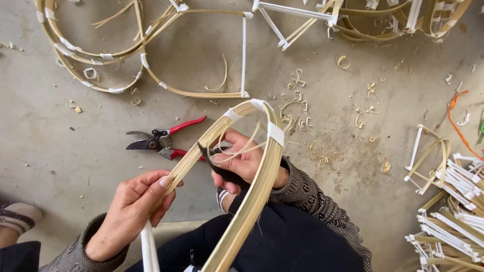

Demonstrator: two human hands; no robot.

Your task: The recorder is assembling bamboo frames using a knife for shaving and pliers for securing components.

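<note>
The left hand pinches the bent bamboo frame; the right hand grips a dark knife at 12 o'clock of it; I judge a slip may cut the left fingers.

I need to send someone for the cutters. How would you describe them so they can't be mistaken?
Look at the bare concrete floor, just left of the bent bamboo frame that the left hand and right hand hold. The pruning shears lie there, dark blades pointing left. They are the only metal tool around, and their red handles stand out from the pale bamboo strips and shavings.
</note>
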